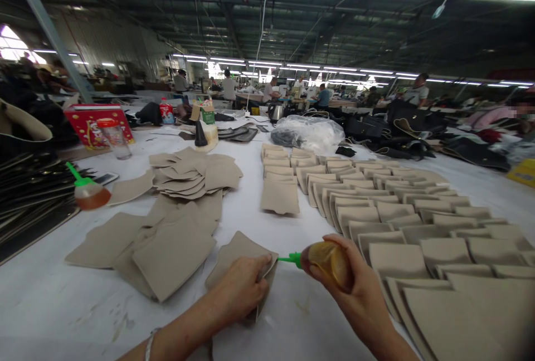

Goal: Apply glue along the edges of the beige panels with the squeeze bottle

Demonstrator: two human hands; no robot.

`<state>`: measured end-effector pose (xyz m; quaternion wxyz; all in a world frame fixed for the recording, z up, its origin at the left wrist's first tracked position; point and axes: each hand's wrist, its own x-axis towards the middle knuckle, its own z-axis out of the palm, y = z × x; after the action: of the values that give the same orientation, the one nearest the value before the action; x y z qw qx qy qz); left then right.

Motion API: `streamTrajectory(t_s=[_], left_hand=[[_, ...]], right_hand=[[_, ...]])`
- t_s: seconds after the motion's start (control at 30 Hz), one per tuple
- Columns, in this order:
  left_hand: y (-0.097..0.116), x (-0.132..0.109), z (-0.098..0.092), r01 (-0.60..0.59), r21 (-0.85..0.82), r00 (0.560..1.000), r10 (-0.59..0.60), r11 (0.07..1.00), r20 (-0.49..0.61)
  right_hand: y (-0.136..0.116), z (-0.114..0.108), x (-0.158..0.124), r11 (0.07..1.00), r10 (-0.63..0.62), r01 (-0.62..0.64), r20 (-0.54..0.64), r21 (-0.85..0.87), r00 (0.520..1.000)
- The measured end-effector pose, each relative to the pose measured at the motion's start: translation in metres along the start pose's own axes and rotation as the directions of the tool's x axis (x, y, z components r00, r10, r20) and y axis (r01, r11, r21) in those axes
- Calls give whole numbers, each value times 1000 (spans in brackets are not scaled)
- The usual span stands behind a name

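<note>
- My left grip [241, 288] is clamped on a beige fabric panel [238, 252], which lies partly folded on the desk [54, 305]; a metal bracelet [149, 344] circles that wrist;
- My right grip [336, 272] is closed around a squeeze bottle [328, 263] of amber liquid, held tilted; its green nozzle [290, 259] points left, its tip just beside the panel's edge;
- A loose pile of beige panels [171, 244] lies just left of my left grip, with a heap of them [196, 174] beyond it;
- Overlapping rows of beige panels [418, 238] fan across the desk to the right of my right grip;
- A second green-nozzled bottle [88, 194] lies at the desk's left, beside a stack of dark strips [33, 199];
- Farther off sit a clear plastic bag [307, 132], black bags [365, 126] and other workers [229, 85].
</note>
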<state>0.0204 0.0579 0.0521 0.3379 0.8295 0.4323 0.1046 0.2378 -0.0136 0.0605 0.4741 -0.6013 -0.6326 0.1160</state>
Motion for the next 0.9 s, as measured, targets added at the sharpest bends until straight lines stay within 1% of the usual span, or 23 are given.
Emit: streamTrajectory(t_s=[0.13, 0.27, 0.43, 0.6, 0.63, 0.73, 0.8, 0.9], left_hand=[[2, -1, -1, 23, 64, 1000, -24, 998, 19], [3, -3, -2, 24, 83, 999, -26, 996, 19], [5, -4, -2, 31, 86, 999, -33, 996, 32], [4, -4, -4, 23, 86, 999, -25, 996, 32], [4, -4, -4, 16, 78, 999, -19, 997, 32], [6, -7, -7, 19, 52, 999, -20, 998, 29], [7, -9, -8, 36, 36, 999, -37, 999, 40], [4, -10, -7, 40, 21, 998, -41, 999, 51]], right_hand=[[0, -1, 1, 999, 26, -26, 11, 19, 1000], [3, -2, 3, 989, 100, -105, 47, 104, 994], [10, -2, 2, 973, 167, -166, 5, 158, 986], [11, -3, -5, 943, 212, -243, 154, 226, 965], [12, -4, -4, 935, 226, -258, 154, 242, 962], [13, -3, -2, 932, 255, -265, 73, 248, 964], [12, -2, -3, 934, 255, -263, 64, 241, 965], [9, -2, -9, 920, 241, -288, 195, 266, 951]])
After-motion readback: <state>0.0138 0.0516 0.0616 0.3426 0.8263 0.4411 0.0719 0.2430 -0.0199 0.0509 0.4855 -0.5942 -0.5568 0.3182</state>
